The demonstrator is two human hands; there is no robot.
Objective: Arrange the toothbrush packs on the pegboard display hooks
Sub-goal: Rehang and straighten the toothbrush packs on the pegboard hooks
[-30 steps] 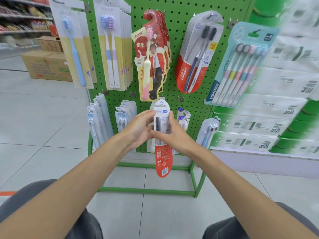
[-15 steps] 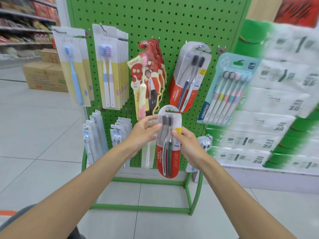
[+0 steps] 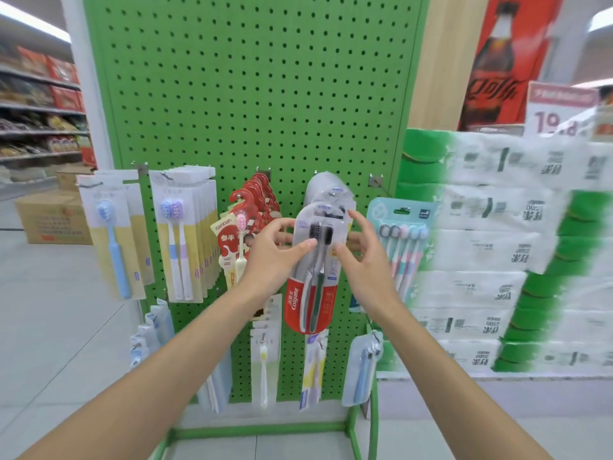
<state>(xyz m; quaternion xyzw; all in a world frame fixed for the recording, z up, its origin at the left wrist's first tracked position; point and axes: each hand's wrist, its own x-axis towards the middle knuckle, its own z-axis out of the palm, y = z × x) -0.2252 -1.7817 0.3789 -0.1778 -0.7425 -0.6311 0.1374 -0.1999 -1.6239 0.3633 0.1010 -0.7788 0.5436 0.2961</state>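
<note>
White floor tiles [image 3: 49,327] run off past the left edge of a green pegboard [image 3: 252,94] toward a cardboard box [image 3: 49,217], while stacked tissue packs [image 3: 497,254] crowd close against its right edge. Across the middle of the pegboard hangs a row of packs: a blue single-brush pack [image 3: 112,240] at the left edge, a thick stack of two-brush packs [image 3: 180,237], red canban packs [image 3: 245,220], hung Colgate packs [image 3: 326,187] and a teal five-brush pack [image 3: 403,240] at the right edge. A Colgate toothbrush pack [image 3: 311,293] is held upright at the centre, just in front of the hung Colgate packs, its rounded top overlapping them and its red base above the lower row of packs [image 3: 263,366]. The left hand [image 3: 275,257] pinches the pack's left edge, thumb on the front by the brush heads and fingers behind. The right hand [image 3: 365,260] sets its thumb on the right edge with the other fingers spread, the index finger raised beside the upper corner; whether those fingers grip the back, I cannot tell. The hands fill the narrow gaps to the canban and teal packs.
</note>
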